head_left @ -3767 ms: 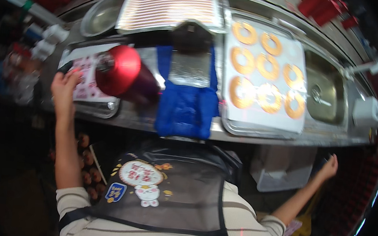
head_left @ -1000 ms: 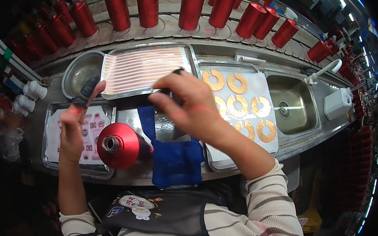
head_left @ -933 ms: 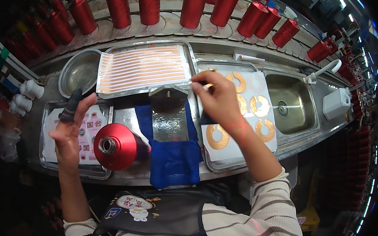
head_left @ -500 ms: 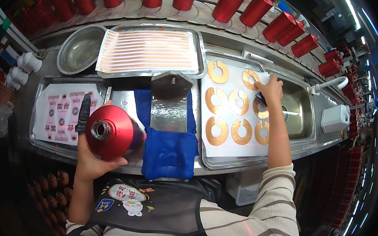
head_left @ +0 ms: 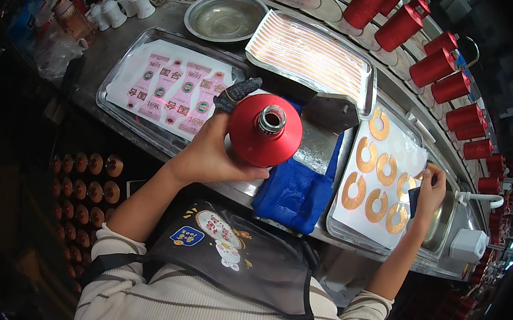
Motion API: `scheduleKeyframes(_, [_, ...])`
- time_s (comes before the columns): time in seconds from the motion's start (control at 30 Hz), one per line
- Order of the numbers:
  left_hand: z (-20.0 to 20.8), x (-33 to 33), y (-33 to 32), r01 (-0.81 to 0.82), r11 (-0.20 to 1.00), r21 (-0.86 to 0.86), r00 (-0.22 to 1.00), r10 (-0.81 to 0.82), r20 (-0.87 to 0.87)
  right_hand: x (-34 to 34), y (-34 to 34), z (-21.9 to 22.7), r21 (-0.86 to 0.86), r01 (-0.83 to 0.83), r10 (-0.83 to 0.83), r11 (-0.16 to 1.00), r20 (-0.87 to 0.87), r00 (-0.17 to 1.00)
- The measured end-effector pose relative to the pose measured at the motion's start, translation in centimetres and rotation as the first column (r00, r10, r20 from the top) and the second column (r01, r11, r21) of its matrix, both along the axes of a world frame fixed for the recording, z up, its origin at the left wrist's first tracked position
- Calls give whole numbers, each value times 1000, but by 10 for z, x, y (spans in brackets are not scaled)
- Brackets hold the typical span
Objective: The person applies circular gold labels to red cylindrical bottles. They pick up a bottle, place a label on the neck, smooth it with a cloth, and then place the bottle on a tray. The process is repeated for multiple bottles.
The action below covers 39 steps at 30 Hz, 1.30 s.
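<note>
My left hand point(head_left: 207, 155) wraps around a red metallic bottle point(head_left: 248, 128), its uncapped mouth tilted up toward me. A dark cover point(head_left: 238, 93) sleeves one finger of this hand. Over the right edge of a white sheet, my right hand point(head_left: 431, 195) pinches a gold C-shaped label point(head_left: 430, 168) at its fingertips. A small dark flat piece point(head_left: 413, 201) is tucked in against the same palm; its kind cannot be made out. Several other gold C-shaped labels point(head_left: 386, 169) lie on the sheet point(head_left: 350, 217) in a metal tray.
A tray of pink labels point(head_left: 177, 90) lies left, below a metal bowl point(head_left: 227, 18). Behind the metal stand point(head_left: 330, 113) with its blue cloth point(head_left: 295, 194) is a tray of gold strips point(head_left: 316, 54). Red bottles point(head_left: 399, 29) line the conveyor; a sink point(head_left: 438, 230) is at right.
The gold label has come off the sheet into my right fingertips, and that hand has drawn back toward me. The view has turned. My left hand still holds the bottle, now nearer the stand.
</note>
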<state>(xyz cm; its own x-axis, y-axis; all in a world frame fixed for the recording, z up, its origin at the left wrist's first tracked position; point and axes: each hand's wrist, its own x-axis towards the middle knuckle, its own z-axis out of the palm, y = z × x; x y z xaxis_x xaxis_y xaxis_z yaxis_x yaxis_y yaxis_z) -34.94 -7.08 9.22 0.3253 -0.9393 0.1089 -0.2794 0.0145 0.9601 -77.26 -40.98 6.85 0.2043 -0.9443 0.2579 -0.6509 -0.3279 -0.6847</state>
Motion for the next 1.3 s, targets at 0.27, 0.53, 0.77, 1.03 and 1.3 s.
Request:
scheduleKeyframes(0.27, [7, 17, -11, 73, 996, -47, 997, -74, -16, 143, 152, 76, 400, -416, 161, 817, 535, 830])
scheduleKeyframes(0.53, [54, -33, 63, 131, 963, 236, 803, 36, -595, 205, 239, 110, 362, -551, 219, 752, 651, 727])
scheduleKeyframes(0.77, [70, -56, 35, -15, 999, 31, 384, 34, -923, 201, 264, 110, 216, -685, 390, 696, 687, 613])
scheduleKeyframes(1.03, [43, -53, 13, -468, 854, -228, 820, 323, -473, 241, 208, 88, -123, -736, 689, 666, 480, 543])
scheduleKeyframes(1.3, [17, -27, -6, -565, 768, -302, 823, 497, -275, 287, 180, 72, 82, -768, 590, 636, 589, 552])
